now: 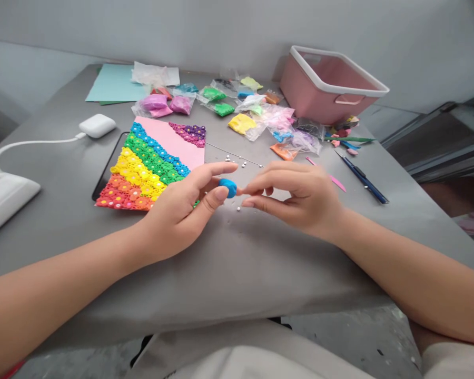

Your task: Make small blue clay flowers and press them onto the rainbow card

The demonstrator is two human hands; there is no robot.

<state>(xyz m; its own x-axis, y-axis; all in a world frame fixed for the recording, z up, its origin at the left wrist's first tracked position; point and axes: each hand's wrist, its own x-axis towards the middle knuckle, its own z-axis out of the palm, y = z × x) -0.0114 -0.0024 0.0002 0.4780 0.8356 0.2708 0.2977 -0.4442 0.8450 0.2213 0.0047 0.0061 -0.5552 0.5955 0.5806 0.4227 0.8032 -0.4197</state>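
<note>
A grey table [229, 284] fills most of the view, with a pink bin [319, 97] standing at its far right. A board [174, 139] lies left of centre, covered in bands of small flowers, red through blue, with a purple patch at one corner and a bare pink strip between. The person's left hand [181, 210] reaches over the board's near right corner, gripping a lump of blue clay [228, 187] between thumb and fingers, above the table. The right hand [300, 197] is beside it, thumb and forefinger drawn close together near the lump; whether they pinch anything cannot be told. Bags of coloured clay [242, 123] lie beyond the hands. A dark blue pen [361, 177] rests at the right, and tiny pale beads [239, 209] are scattered near the fingers.
</note>
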